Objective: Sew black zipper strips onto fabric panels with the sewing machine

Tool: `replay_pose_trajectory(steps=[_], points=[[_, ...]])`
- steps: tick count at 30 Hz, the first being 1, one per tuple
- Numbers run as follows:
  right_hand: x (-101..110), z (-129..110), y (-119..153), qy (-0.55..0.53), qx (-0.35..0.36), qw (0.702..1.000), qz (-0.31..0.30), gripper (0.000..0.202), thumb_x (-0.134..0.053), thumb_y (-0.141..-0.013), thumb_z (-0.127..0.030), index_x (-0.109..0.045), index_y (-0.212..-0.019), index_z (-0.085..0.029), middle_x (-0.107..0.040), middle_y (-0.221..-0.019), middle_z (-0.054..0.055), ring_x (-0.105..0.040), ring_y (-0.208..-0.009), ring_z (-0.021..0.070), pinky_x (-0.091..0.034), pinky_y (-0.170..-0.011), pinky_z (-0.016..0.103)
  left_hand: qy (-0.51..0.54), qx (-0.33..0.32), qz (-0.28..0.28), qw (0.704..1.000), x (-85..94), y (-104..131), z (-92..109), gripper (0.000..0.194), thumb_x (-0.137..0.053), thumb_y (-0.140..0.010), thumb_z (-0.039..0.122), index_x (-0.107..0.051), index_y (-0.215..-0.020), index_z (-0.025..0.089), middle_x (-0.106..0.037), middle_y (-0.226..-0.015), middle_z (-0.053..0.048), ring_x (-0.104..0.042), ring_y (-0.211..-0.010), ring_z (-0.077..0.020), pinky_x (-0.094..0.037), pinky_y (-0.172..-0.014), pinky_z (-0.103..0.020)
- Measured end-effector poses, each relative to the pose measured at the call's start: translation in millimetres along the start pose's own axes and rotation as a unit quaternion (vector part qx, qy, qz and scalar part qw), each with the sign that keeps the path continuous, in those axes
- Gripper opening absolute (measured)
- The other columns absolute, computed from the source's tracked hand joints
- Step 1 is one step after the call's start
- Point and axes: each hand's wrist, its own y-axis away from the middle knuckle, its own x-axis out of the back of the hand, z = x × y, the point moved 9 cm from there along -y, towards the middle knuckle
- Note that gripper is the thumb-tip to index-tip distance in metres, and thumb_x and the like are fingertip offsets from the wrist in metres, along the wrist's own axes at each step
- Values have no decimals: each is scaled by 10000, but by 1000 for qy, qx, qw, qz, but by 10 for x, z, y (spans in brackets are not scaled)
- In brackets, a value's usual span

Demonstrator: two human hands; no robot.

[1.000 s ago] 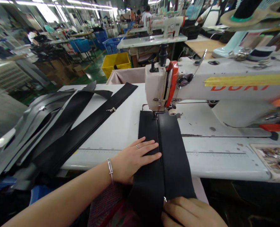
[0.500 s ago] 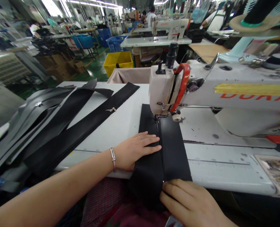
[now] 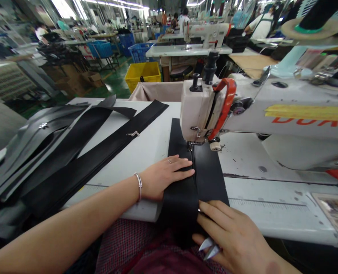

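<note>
A black leather-like strip [image 3: 211, 171] with a zipper line down its middle runs under the presser foot of a white sewing machine [image 3: 197, 114]. My left hand [image 3: 165, 175] lies flat on the strip's left half, fingers stretched out just in front of the needle. At the table's front edge, my right hand [image 3: 231, 232] grips the strip beside the zipper, where a small shiny metal bit shows. Pointed metal blades, seemingly thread snips [image 3: 210, 248], stick out from below the same hand; their handles are hidden in the palm.
Left on the table lies another black zippered strip [image 3: 100, 160] with a metal puller, beside a heap of dark strips [image 3: 43, 140]. A parts tray [image 3: 333, 213] sits at the right edge. Behind are a yellow crate [image 3: 143, 72] and a second sewing machine [image 3: 209, 34].
The strip has moved farther back under the presser foot. My right hand has come forward with it, up to the table edge, and the metal blades now show more fully.
</note>
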Motion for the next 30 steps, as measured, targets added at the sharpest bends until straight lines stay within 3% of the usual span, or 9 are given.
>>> replay_pose_trajectory(steps=[15,23,27,30], points=[[25,95,-85,-12,-16,999,31,212,-545,-879,-244,-653,-1047,-175,-663,-1089,63,-590,-995,224,-559,-803,349,1,15,5,1000,-5,-12,-69,853,-657,-721,321,-262,-1460,159,-276,-1504,-123,-231,-1400,-246,-89,-1192,-428],[4,91,-117,-16,-14,999,27,207,-517,-883,-220,-657,-1031,-183,-662,-1053,70,-589,-997,208,-547,-792,328,19,27,27,999,30,-7,-126,792,-637,-775,336,-270,-1461,189,-290,-1500,-112,-269,-1386,-253,-157,-1181,-434],[4,262,-250,-43,-23,999,-14,195,-476,-897,-193,-646,-992,-206,-649,-1007,47,-591,-928,181,-528,-757,314,51,24,49,997,44,10,-190,693,-602,-818,314,-317,-1443,219,-312,-1496,-91,-288,-1382,-238,-184,-1176,-443],[51,585,-483,-32,-64,997,-33,202,-491,-886,-182,-619,-1040,-205,-607,-1037,55,-582,-913,172,-504,-767,313,120,15,86,989,115,22,-231,615,-574,-846,289,-359,-1418,228,-391,-1455,-64,-350,-1353,-195,-202,-1180,-407]])
